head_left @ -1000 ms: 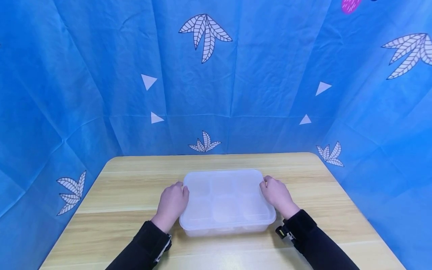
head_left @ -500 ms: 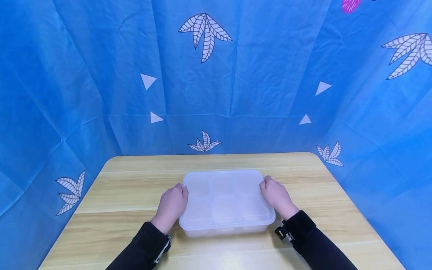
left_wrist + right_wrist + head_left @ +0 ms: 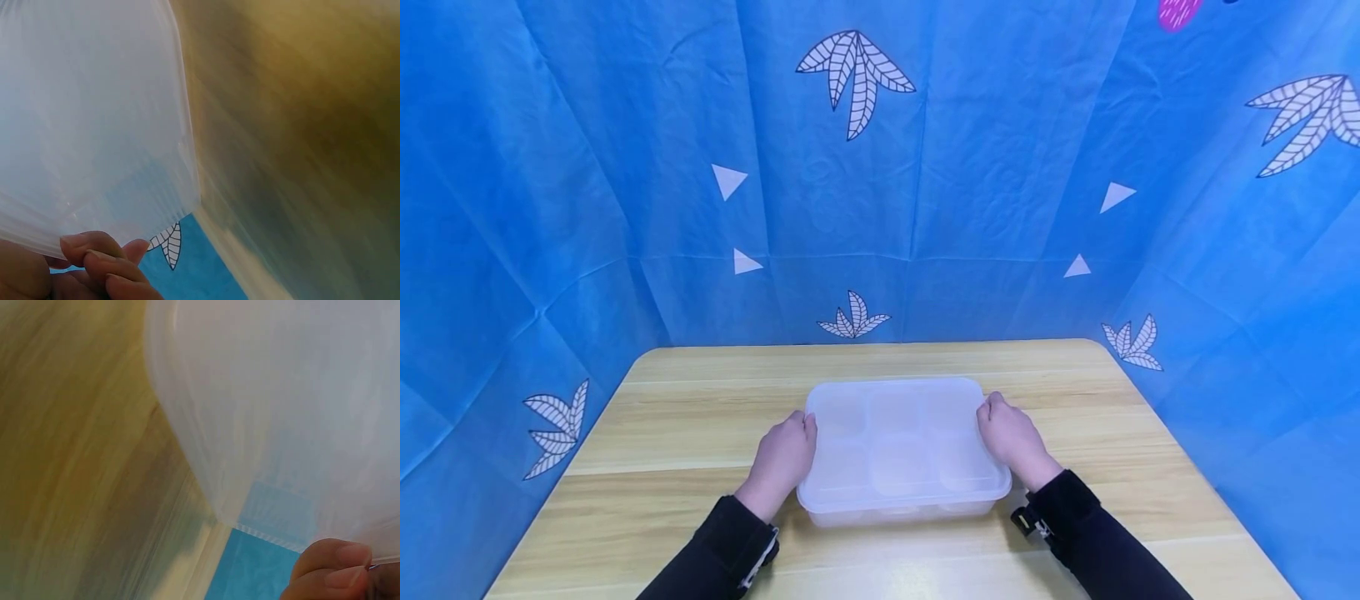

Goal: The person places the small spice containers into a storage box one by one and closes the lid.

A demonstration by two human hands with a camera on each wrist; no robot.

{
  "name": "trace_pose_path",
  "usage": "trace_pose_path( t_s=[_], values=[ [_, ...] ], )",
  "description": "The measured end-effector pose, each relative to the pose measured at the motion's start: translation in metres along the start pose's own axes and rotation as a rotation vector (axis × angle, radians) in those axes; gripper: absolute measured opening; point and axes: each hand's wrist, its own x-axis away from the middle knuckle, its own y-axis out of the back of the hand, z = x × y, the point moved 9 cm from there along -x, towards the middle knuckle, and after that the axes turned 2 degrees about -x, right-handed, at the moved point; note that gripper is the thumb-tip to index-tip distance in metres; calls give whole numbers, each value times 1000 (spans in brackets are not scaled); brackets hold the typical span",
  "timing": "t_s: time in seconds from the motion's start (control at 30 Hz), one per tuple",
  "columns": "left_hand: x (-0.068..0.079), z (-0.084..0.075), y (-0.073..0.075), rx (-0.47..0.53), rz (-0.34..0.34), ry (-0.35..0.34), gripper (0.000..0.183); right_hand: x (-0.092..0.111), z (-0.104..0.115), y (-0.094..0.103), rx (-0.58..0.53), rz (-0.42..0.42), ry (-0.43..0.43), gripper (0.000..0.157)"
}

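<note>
A translucent white lidded plastic storage box (image 3: 904, 442) is in the middle of the head view, over the table, with faint compartments showing through its lid. My left hand (image 3: 781, 454) grips its left side by the rim. On the opposite side, my right hand (image 3: 1015, 437) grips the rim too. Curled fingertips (image 3: 94, 247) lie under the edge in the left wrist view, against the box wall (image 3: 94, 119). The right wrist view has fingertips (image 3: 337, 562) bent at the rim near the box's side (image 3: 262, 425). Whether the base touches the tabletop, I cannot tell.
The light wooden table (image 3: 655, 517) extends around the box on all sides. Behind it and along both sides hangs a blue curtain (image 3: 1000, 167) printed with leaves and triangles. Black sleeves (image 3: 1105, 533) with wrist-worn devices cover both forearms.
Hardly anything differs: both hands keep their grip, and the box stays in practically the same spot.
</note>
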Motion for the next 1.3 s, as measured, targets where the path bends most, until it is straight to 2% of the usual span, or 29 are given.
trace_pose_path(
  t_s=[0.47, 0.83, 1.07, 1.3],
  values=[
    [-1, 7, -5, 61, 35, 45, 40, -1, 1, -4, -51, 51, -2, 46],
    [-1, 11, -7, 100, 39, 45, 38, 0, -3, -5, -121, 48, -16, 45],
    [0, 11, -6, 119, 30, 51, 39, 0, -7, -9, -135, 45, -17, 52],
    [1, 11, -5, 127, 34, 58, 40, -1, -8, -9, -157, 41, -23, 46]
  ],
)
